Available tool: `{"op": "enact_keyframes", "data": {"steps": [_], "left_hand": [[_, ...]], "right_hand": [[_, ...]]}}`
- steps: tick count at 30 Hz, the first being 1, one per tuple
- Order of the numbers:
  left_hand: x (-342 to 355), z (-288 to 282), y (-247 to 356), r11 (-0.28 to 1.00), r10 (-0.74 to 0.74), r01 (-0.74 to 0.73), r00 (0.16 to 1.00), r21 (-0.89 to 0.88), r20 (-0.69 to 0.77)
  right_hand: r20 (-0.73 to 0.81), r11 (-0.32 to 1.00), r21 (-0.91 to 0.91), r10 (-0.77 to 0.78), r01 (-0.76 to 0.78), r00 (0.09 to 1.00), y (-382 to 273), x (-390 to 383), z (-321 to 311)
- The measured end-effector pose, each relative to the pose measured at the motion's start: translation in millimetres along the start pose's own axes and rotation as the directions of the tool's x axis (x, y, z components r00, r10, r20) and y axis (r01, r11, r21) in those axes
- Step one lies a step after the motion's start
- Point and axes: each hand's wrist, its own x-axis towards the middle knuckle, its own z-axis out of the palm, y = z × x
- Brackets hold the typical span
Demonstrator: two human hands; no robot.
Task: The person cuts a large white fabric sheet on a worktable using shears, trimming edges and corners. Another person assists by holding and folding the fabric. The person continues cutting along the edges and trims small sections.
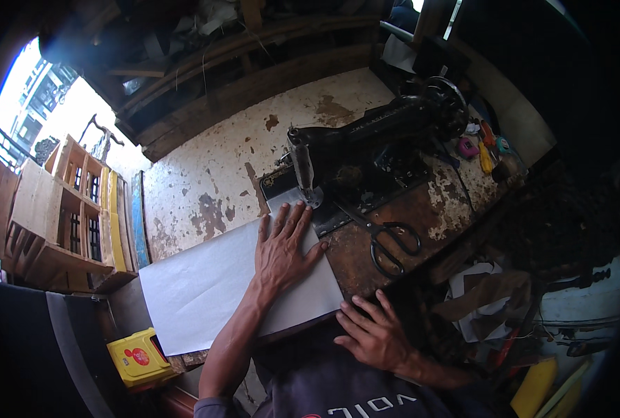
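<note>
A large white sheet (198,285), paper or stiff cloth, I cannot tell which, lies on the worn table with its far corner close to the needle area of a black sewing machine (366,150). My left hand (282,244) rests flat on this sheet, fingers stretched toward the presser foot (313,197) and thumb out to the right. At the table's front edge, beside the sheet's near right corner, is my right hand (374,333). Its fingers are spread and nothing shows in them. Black-handled scissors (386,244) lie right of the sheet, blades pointing to the machine.
On the table's right end sit a pink tape measure (467,147) and several small coloured items. A wooden crate-like rack (73,216) stands at the left, above a yellow box (139,357). Fabric scraps (484,296) hang at the lower right. Wooden shelving (205,76) runs behind the table.
</note>
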Motion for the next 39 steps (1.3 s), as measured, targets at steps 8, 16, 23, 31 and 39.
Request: {"op": "enact_keyframes", "data": {"steps": [8,16,23,31,39], "left_hand": [[-12,-2,16,0.999,-0.015,0.015,1.000,-0.040,-0.005],[-44,2,45,0.996,-0.049,0.056,0.994,0.075,-0.095],[-50,5,45,0.998,-0.053,0.053,0.998,-0.023,-0.016],[-53,1,51,0.997,-0.081,0.080,0.993,0.013,0.081],[-51,2,51,0.996,-0.079,0.077,0.994,0.044,0.069]], "right_hand": [[-0.168,0.943,-0.176,0.255,-0.283,0.952,86,48,-33],[-0.050,0.887,0.178,0.440,-0.425,0.897,85,29,-43],[0.523,-0.211,0.852,0.338,-0.478,0.783,61,-64,-12],[0.544,-0.775,0.537,0.017,-0.333,0.839,-12,-132,63],[0.420,-0.785,0.511,-0.126,-0.349,0.899,-4,-124,86]]}}
